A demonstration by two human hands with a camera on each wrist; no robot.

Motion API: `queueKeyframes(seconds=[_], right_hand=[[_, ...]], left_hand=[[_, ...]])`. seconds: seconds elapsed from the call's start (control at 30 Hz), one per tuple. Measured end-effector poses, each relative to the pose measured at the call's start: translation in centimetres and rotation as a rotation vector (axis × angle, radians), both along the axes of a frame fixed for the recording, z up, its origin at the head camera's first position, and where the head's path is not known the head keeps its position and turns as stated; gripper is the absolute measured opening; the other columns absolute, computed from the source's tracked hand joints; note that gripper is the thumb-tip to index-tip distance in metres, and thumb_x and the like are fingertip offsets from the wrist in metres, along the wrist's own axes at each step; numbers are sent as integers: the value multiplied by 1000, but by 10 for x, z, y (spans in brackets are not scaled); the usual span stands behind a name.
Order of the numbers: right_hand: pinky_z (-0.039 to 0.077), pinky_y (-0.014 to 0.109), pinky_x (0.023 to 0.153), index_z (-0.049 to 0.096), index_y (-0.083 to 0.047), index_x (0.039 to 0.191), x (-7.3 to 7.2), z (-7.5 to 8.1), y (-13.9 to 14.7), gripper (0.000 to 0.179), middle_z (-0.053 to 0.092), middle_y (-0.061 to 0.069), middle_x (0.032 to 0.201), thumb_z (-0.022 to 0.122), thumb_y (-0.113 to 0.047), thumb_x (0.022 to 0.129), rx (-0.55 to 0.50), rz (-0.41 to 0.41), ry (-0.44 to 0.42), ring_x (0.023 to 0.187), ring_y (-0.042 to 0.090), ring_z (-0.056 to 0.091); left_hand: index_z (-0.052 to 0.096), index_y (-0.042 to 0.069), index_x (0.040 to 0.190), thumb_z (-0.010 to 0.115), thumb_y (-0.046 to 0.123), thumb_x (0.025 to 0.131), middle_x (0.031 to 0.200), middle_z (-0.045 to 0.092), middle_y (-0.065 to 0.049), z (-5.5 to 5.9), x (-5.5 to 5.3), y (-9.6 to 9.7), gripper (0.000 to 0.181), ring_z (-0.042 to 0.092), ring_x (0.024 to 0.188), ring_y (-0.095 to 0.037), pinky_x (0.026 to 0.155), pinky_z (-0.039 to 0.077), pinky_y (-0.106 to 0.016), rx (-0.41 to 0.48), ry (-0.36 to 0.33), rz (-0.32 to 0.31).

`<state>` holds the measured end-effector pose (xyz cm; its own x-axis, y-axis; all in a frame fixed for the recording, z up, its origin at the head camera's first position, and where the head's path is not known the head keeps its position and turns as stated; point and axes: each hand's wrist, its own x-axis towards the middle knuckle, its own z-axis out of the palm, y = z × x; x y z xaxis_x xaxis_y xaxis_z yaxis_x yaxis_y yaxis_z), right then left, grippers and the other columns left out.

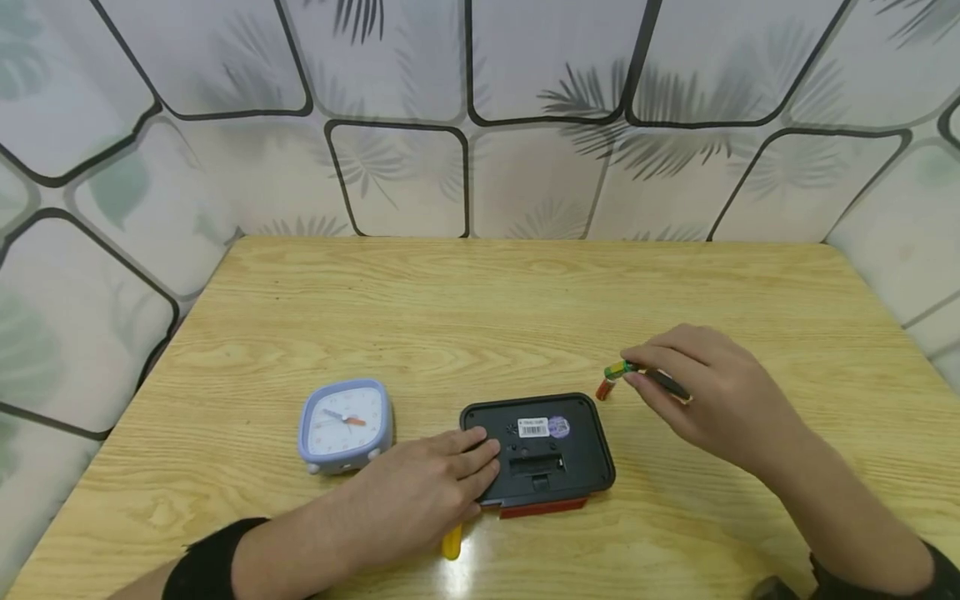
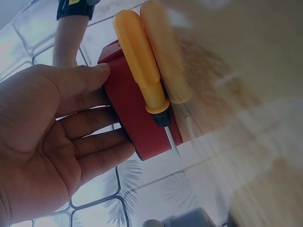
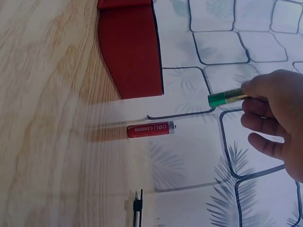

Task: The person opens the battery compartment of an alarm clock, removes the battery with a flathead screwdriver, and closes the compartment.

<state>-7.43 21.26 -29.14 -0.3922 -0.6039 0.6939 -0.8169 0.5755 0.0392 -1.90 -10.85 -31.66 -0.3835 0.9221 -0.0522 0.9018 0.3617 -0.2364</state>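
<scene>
A red device with a black back [image 1: 525, 442] lies back-up on the table, its battery compartment [image 1: 537, 465] uncovered. My left hand [image 1: 431, 479] rests on its left edge, fingers laid over the black back and thumb at the near corner. In the left wrist view the thumb touches the red casing [image 2: 135, 109]. My right hand [image 1: 708, 396] pinches a green and gold battery [image 3: 227, 97] between thumb and index finger, above the table. A red battery [image 3: 150, 129] stands upright on the table just below it, right of the device.
A yellow-handled screwdriver [image 2: 139, 61] lies at the device's near side, partly hidden by my left hand in the head view. Left of that hand stands a blue alarm clock [image 1: 345, 425]. A thin black tool [image 3: 138, 205] with a pointed tip lies beyond the red battery.
</scene>
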Motion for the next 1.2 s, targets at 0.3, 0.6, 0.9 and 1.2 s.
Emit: queueKeyframes(seconds=[0.3,0.6,0.9,1.2], right_hand=[[56,42,65,74,-2,95,-5,-6,12,46,71,7,86,52,-42,103,99,-218,-140,74,23,66],[55,33,60,74,-6,95,-10,-16,13,18,70,3,87,81,-11,80,261,-299,-341,72,15,64],[55,36,64,73,-5,98,-10,-22,13,14,71,6,90,77,-11,85,310,-346,-491,75,18,64],[57,39,67,74,-6,98,-12,-28,12,12,72,5,90,75,-11,87,348,-348,-530,77,21,68]], left_hand=[[70,16,127,57,37,101,136,64,-4,0,-1,0,36,57,130,-19,112,43,-30,-12,69,-47],[70,16,128,57,38,100,135,64,-4,0,-1,0,38,58,129,-18,110,45,-30,4,70,-39],[69,15,128,57,38,100,135,64,-4,0,0,1,38,58,129,-19,110,45,-30,-1,73,-33],[68,16,129,56,38,101,137,63,-4,0,1,1,38,57,131,-19,111,44,-30,-14,54,-19]])
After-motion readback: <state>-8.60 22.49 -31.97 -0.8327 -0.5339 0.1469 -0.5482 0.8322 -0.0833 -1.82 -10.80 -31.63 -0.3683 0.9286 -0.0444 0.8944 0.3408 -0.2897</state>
